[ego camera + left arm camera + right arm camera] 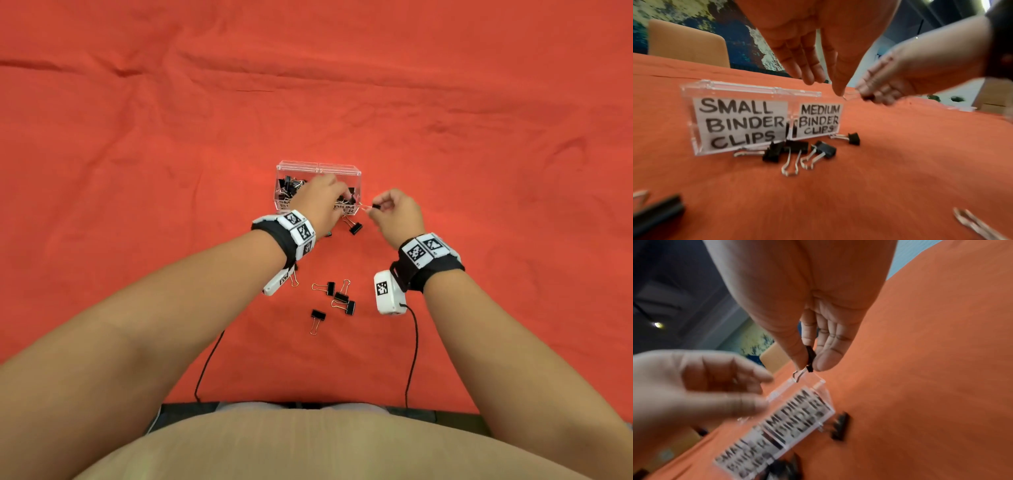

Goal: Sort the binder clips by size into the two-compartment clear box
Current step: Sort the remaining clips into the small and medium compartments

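Head view: sorting partway done, both hands at the box.
The box (318, 168) sits mid-cloth (479, 102), its left cell labelled small, its right cell medium; both already hold some black clips, though how many is hard to tell. The right hand (397, 212) pinches one clip (810, 357) between thumb and fingertips, just beside the medium cell's right edge and not yet inside, so that drop looks like the step in hand. The left hand (322, 202) hovers over the box with fingers straight and together, holding nothing that shows. Loose clips (337, 298) lie well short of the box near the wrists, one more (354, 226) lies just in front of it, and the left wrist view shows several (797, 149) against its front wall. By my count, well over half a dozen remain to sort.
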